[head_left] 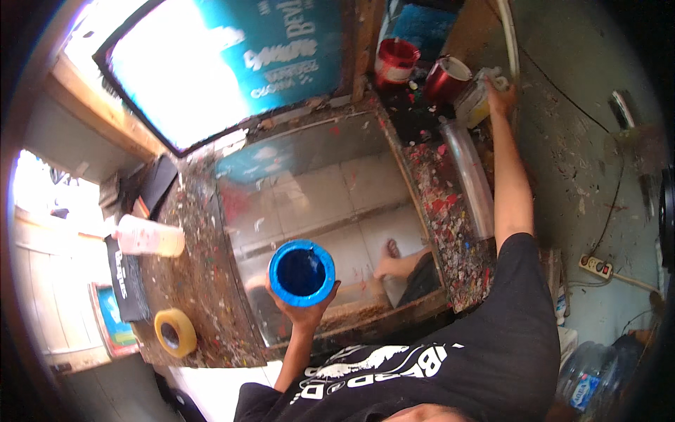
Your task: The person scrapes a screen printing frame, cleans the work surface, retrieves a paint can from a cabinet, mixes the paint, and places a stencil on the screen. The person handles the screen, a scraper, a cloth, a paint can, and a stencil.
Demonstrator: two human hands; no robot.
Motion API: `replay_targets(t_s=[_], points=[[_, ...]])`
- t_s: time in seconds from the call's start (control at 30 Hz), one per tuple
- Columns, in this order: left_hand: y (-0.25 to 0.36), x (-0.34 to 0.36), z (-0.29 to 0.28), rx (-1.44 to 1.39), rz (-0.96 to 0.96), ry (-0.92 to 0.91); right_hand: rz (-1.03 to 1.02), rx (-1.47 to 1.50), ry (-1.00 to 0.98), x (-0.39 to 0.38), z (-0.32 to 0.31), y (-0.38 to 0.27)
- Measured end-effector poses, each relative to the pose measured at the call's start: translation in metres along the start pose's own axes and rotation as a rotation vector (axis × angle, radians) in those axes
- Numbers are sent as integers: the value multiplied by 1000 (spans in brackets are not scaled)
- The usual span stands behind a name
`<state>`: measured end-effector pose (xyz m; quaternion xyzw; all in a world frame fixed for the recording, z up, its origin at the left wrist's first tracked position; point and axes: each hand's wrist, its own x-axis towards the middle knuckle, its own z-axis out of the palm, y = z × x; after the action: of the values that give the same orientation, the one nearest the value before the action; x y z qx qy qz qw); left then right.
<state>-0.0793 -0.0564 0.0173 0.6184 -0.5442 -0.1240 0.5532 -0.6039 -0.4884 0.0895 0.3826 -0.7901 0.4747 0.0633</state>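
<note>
My left hand point(299, 309) grips a blue tub point(302, 299) with dark blue paint inside, held over the clear glass panel point(323, 190) of the work table. Tiled floor and a bare foot show through the panel. At the far right end of the table, my right arm is stretched out, and my right hand point(498, 98) is closed on a crumpled whitish cloth point(490, 76) at a translucent container with yellowish contents point(470, 105). Beside it stand two red containers point(397, 70). A clear cylindrical tube point(467, 176) lies just below.
A framed teal screen point(288, 35) is raised at the back. On the paint-spattered table's left sit a translucent cup point(151, 235), dark boards and a yellow tape roll point(181, 332). A power strip point(595, 265), cables and plastic bottles point(587, 376) are at the right.
</note>
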Motion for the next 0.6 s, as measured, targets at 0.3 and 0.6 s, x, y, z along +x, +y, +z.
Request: replay_targets(t_s=[0.3,0.6], points=[[-7,-12,5,-72,96,51,-448,399,-514,-192,-143,-129],[-10,-19,10,-104,86,43,-862,422,-1153,-429,-208,-206]])
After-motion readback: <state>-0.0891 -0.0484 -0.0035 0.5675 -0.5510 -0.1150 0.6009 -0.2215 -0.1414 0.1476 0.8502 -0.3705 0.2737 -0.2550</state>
